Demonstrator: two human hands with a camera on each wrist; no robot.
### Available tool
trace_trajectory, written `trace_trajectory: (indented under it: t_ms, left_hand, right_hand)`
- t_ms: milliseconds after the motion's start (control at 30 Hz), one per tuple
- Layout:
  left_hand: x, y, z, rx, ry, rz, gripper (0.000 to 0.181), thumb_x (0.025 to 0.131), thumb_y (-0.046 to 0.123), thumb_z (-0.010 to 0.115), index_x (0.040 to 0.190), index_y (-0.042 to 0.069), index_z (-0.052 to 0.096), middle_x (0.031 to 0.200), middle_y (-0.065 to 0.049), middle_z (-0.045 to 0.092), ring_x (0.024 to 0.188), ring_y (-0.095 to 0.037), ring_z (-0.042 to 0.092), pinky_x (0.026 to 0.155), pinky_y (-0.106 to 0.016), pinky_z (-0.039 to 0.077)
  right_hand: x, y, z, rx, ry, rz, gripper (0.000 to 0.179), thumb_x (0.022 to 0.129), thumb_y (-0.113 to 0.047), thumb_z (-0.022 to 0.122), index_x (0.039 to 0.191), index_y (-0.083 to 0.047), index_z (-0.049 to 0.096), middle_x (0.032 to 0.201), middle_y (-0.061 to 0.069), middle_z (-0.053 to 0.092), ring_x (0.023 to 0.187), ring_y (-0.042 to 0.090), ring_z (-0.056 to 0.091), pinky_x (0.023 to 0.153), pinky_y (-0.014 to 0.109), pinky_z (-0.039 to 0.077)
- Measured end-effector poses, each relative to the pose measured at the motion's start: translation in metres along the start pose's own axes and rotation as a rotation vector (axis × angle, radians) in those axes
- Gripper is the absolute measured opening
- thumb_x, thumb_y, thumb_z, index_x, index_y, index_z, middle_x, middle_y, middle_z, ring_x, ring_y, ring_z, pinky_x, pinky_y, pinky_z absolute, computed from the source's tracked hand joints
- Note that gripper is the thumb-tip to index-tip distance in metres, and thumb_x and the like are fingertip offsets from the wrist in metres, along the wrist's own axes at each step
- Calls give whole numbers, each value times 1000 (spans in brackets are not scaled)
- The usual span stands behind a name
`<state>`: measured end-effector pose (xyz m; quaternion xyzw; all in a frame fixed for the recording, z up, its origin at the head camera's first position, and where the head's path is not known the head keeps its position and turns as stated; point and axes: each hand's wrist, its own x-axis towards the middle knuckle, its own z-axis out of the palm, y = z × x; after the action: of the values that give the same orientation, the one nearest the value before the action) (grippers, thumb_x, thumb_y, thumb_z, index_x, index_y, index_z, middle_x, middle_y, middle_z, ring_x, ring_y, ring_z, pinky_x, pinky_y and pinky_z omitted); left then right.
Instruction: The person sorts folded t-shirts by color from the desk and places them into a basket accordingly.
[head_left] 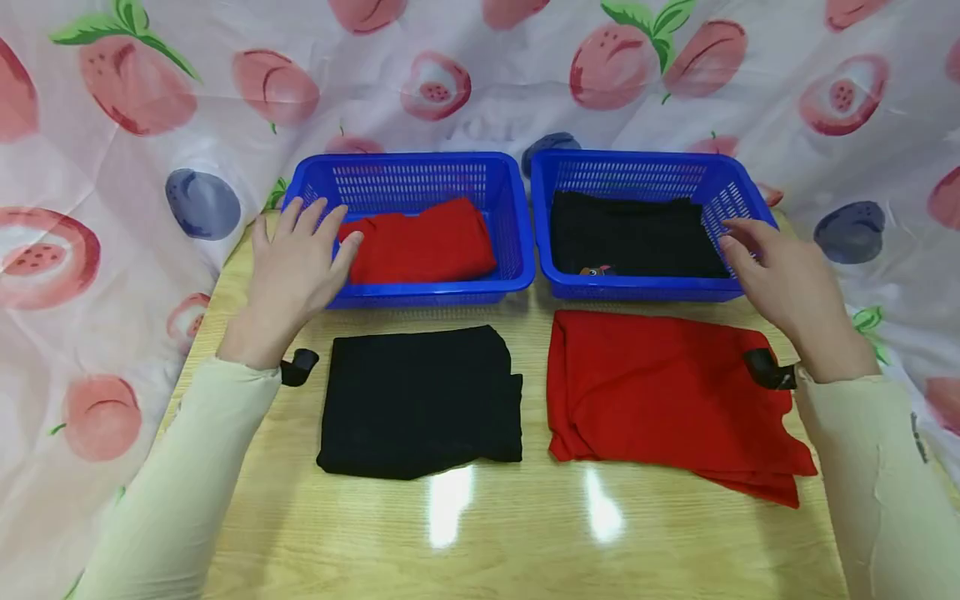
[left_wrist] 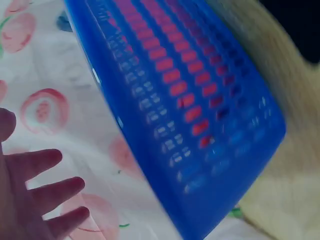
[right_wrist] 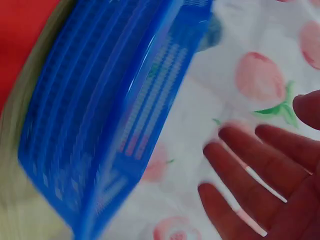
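Observation:
Fingers spread, my left hand (head_left: 292, 262) hovers by the left end of a blue plastic basket (head_left: 427, 290) that holds folded red cloth (head_left: 420, 243). The left wrist view shows that hand (left_wrist: 35, 195) apart from the basket's wall (left_wrist: 235, 185). My right hand (head_left: 791, 283), its fingers loosely bent, is beside the right end of a second blue basket (head_left: 645, 286) with folded black cloth (head_left: 633, 237) inside. In the right wrist view, a gap separates the fingers from this basket (right_wrist: 75, 115). Both hands hold nothing.
In front of the left basket lies a folded black cloth (head_left: 420, 404) on the wooden table (head_left: 525, 550). A folded red cloth (head_left: 660, 392), its right edge uneven, lies before the right basket. A fruit-print sheet (head_left: 495, 100) hangs behind and around the table.

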<state>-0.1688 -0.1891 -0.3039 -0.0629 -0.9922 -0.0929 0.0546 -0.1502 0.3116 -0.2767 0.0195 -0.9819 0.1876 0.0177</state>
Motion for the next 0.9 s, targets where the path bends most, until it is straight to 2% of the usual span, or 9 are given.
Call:
trace_trajectory:
  t_ms: [100,200,267,367,433,500,667,767,900]
  left_hand:
    - [-17,4,9,-79,134,11,49,93,44,31,119,10,55,124,-14,47,117,-35,35,94,-55,24]
    - [-33,7,16,-173,209,14,42,93,40,36,101,8,62,101,-10,57,93,-29,49,76,-46,40]
    - [-42,6,22,-232,223,11,39,93,39,38,95,9,63,84,-6,58,77,-24,51,64,-40,42]
    - [-55,1,31,-330,201,-28,37,92,41,39,88,12,63,69,-3,55,62,-19,47,55,-34,37]
    - [-62,-6,37,-418,163,-78,38,92,43,40,88,13,63,68,-2,56,60,-18,49,55,-32,37]
    - [-67,-14,42,-518,104,-137,41,91,46,39,90,12,63,74,-2,60,64,-17,53,58,-31,41]
    - [-72,-33,55,-741,-54,-254,47,91,48,38,103,8,60,93,-8,62,78,-21,58,67,-34,49]
    - [-72,-44,64,-785,-139,-282,50,91,48,37,110,6,57,99,-12,60,82,-25,56,65,-35,49]
    - [-71,-57,75,-754,-286,-282,56,91,50,35,120,4,49,104,-17,55,82,-28,53,62,-33,48]
  right_hand:
    - [-11,-9,17,143,63,5,47,93,-43,35,130,-16,47,114,14,58,104,34,50,78,47,40]
    - [-18,-19,35,272,69,6,43,93,-43,37,126,-21,51,109,6,61,100,23,55,72,30,43]
    - [-22,-26,46,358,68,-7,40,93,-42,38,123,-22,54,107,4,62,97,19,57,71,22,44]
    - [-24,-34,63,522,35,-37,37,93,-38,40,121,-19,55,105,5,62,93,17,58,75,18,46]
    - [-24,-40,73,634,2,-60,36,93,-35,42,120,-16,56,105,7,62,91,18,59,76,19,47]
    - [-23,-45,83,731,-45,-73,36,93,-34,43,120,-14,55,105,8,61,92,20,59,78,22,47]
    - [-21,-59,108,862,-153,-101,35,92,-33,46,120,-13,55,106,8,61,94,22,59,81,30,48]
    - [-19,-67,121,890,-204,-107,36,92,-32,47,120,-12,54,106,9,61,94,23,59,81,33,48]
    - [-16,-80,129,909,-302,-110,38,92,-30,47,123,-8,51,108,11,60,97,27,57,82,35,48]
